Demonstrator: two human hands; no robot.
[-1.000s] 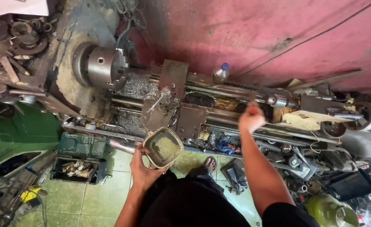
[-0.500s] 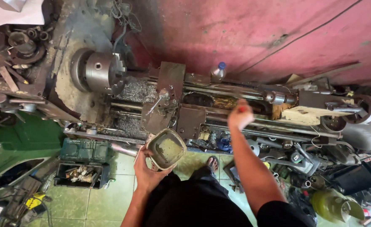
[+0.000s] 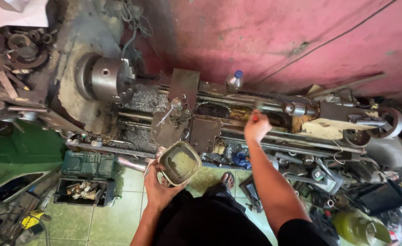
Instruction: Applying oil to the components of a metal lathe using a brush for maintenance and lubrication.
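The left hand (image 3: 159, 189) grips a dirty square container (image 3: 179, 162) from below, fingers wrapped round its near edge. Well to its right and farther forward, the right hand (image 3: 257, 127) is closed on a small red-tipped tool (image 3: 255, 117) over the lathe bed (image 3: 237, 132).

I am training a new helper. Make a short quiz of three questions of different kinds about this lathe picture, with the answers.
1. True or false: the left hand holds a dirty container with murky liquid in it.
2. What does the right hand reach over? A) the green toolbox B) the lathe bed C) the floor tiles
3. Fill in: the bottle on the lathe has a ___ cap.

Key
1. True.
2. B, the lathe bed, right of the chuck; a small red thing shows at the fingers.
3. Blue.
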